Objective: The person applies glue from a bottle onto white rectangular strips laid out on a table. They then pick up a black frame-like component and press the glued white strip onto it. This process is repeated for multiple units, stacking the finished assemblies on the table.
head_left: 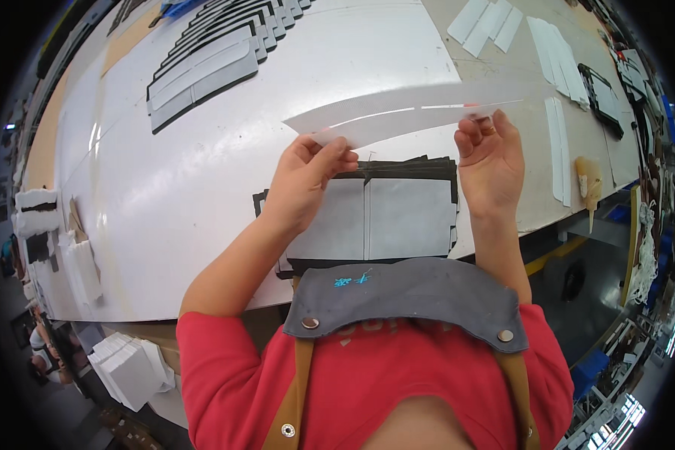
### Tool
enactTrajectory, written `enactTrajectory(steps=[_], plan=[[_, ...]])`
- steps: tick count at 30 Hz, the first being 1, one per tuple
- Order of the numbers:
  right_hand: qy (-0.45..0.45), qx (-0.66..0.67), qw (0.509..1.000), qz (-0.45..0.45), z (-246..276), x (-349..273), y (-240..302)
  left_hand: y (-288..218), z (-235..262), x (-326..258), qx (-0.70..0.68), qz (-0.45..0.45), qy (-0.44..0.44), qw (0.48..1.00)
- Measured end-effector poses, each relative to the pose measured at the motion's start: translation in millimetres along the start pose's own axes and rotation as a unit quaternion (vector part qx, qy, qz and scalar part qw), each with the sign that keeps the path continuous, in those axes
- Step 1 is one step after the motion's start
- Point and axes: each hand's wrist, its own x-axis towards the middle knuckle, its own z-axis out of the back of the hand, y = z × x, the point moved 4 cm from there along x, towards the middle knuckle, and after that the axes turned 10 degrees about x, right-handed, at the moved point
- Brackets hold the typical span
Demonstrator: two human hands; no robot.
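Note:
A long, thin white strip (382, 112) with narrow slits along its length is raised above the table, curving from left to right. My left hand (319, 165) pinches its lower left edge between thumb and fingers. At the other end, my right hand (491, 154) has its fingers curled at the strip's lower edge, and a reddish fingertip seems to show through it. Just below the strip, close to my body, lies a stack of light grey panels (330, 217) with black borders and a central seam. The strip does not touch the stack.
Overlapping black-edged panels (202, 79) form a row at the far left. White strips (559, 60) lie at the far right, near a black frame (601, 101) and a stained yellowish tool (589, 184). White blocks (37, 214) stand at the table's left edge.

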Motion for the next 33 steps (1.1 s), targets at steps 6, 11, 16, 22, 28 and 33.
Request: enactTrajectory(steps=[6, 11, 16, 22, 28, 33], plan=[[-0.027, -0.217, 0.974, 0.061, 33.1, -26.3, 21.8, -5.1, 32.5, -34.0, 0.122, -0.073, -0.049, 0.989], [-0.065, -0.334, 0.940, -0.029, 57.3, -75.4, 6.5, 25.8, 50.1, -75.7, 0.120, -0.077, -0.127, 0.982], [-0.039, -0.406, 0.912, -0.053, 72.0, -95.5, -5.9, 43.0, 55.9, -102.4, 0.313, -0.036, -0.105, 0.943], [-0.008, -0.458, 0.884, -0.095, 70.7, -90.5, -8.4, 34.9, 49.8, -96.5, 0.373, -0.052, -0.108, 0.920], [0.000, -0.529, 0.847, -0.057, 70.8, -87.8, -8.2, 34.2, 50.2, -89.9, 0.442, -0.067, -0.084, 0.891], [0.003, -0.550, 0.834, -0.049, 67.5, -86.2, -9.9, 33.2, 51.1, -89.5, 0.454, -0.058, -0.086, 0.885]])
